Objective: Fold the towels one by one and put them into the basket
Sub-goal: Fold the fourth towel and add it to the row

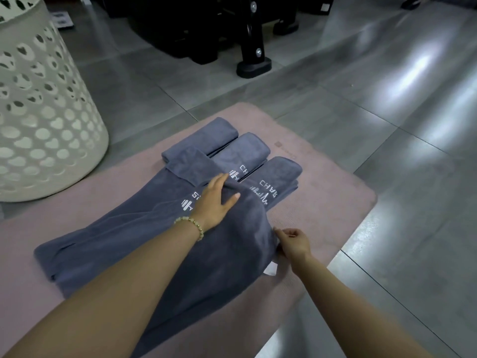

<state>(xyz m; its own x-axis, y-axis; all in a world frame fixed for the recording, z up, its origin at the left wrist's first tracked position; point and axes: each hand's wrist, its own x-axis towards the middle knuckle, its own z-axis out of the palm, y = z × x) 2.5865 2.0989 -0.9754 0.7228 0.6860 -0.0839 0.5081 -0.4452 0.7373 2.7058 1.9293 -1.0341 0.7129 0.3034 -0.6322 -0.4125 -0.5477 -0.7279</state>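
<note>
Nearest you, your right grip (293, 242) pinches the slate-blue microfibre towel's (103, 241) edge farthest from the white perforated basket (38, 125); your left grip (216, 200) presses flat-fingered, basket-side.

The soft slate-blue towels (129, 254) bore white stitched lettering on a pale pink mat (325, 202). The round white plastic basket (44, 130) was patterned with heart-shaped holes; the glossy tiled floor (387, 112) was grey.

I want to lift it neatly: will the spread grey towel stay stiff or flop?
Probably floppy: the spread towel wrinkles softly under the left hand. Likely light: the right hand merely pinches its edge.
</note>
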